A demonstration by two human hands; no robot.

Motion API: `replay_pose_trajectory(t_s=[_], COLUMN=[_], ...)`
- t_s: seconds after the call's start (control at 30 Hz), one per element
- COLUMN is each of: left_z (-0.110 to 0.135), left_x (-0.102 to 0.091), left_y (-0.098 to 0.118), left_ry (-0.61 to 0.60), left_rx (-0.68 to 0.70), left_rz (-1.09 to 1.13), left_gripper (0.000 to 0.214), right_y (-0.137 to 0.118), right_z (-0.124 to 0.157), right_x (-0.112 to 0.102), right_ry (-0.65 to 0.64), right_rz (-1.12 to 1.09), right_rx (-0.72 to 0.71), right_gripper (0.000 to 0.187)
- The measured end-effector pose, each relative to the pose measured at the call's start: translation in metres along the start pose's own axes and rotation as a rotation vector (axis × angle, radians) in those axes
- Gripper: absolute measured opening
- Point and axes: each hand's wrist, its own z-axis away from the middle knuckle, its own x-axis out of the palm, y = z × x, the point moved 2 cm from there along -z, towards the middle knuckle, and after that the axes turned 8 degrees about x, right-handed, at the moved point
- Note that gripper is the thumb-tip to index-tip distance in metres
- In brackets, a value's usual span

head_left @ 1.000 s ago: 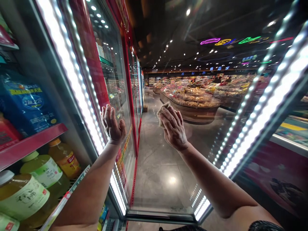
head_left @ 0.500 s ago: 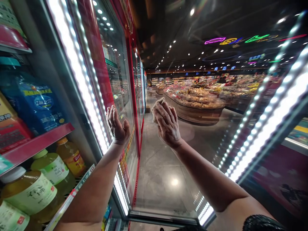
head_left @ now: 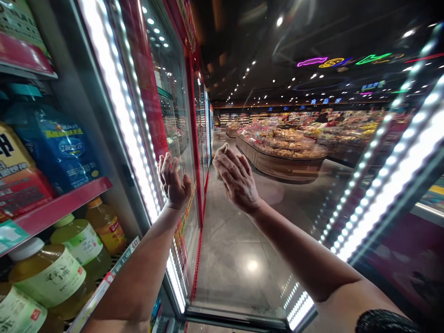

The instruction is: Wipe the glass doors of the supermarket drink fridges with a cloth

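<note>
Item one, my left hand [head_left: 173,182]: raised, fingers spread and straight, palm laid flat on the glass door [head_left: 263,240] near its hinge edge, gripping nothing. Item two, my right hand [head_left: 237,180]: raised at about the same height, just to the right of the left and apart from it, fingers curled over a cloth [head_left: 221,150]. Item three, the cloth: a small pale wad, pinned between my right palm and the glass, with only a corner peeping out above the fingertips (the rest is hidden under the hand). Item four, the door: swung open in front of me, clear enough that I see the shop through it, with a bright light strip [head_left: 388,185] running down its far right edge and a dark bottom frame [head_left: 236,317]. Item five, the cooler to my left: a second light strip [head_left: 114,101] on its upright, and a red shelf [head_left: 58,206] bearing a blue bag [head_left: 65,143] and a red box [head_left: 17,180]. Item six, below that shelf: juice bottles [head_left: 52,277] with white caps and pale labels, standing upright side by side. Item seven, seen through the glass: a grey polished floor [head_left: 236,249], a curved display counter [head_left: 287,159] heaped with goods, and neon signs [head_left: 343,61] on the dark ceiling (their wording too small for me to read).
</note>
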Motion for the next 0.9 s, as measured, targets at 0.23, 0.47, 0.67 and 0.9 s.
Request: replay_pose_trajectory(t_s=[0.23,0.47,0.67,0.9], left_z=[0.004,0.007,0.016,0.045], left_x=[0.004,0.006,0.001,-0.010], left_y=[-0.005,-0.003,-0.009,-0.015], left_ry=[-0.027,0.019,-0.040,-0.047], left_rx=[-0.029,-0.030,-0.027,0.013], left_rz=[0.031,-0.126,-0.108,-0.099], left_gripper=[0.057,0.058,0.063,0.064], right_y=[0.004,-0.027,-0.020,-0.038], right_z=[-0.019,-0.026,-0.027,-0.047], right_x=[-0.004,0.021,0.015,0.026], right_ry=[0.078,0.063,0.045,0.089], right_rz=[0.007,-0.022,-0.003,-0.023], right_rx=[0.068,0.037,-0.030,0.141], right_gripper=[0.053,0.051,0.051,0.055])
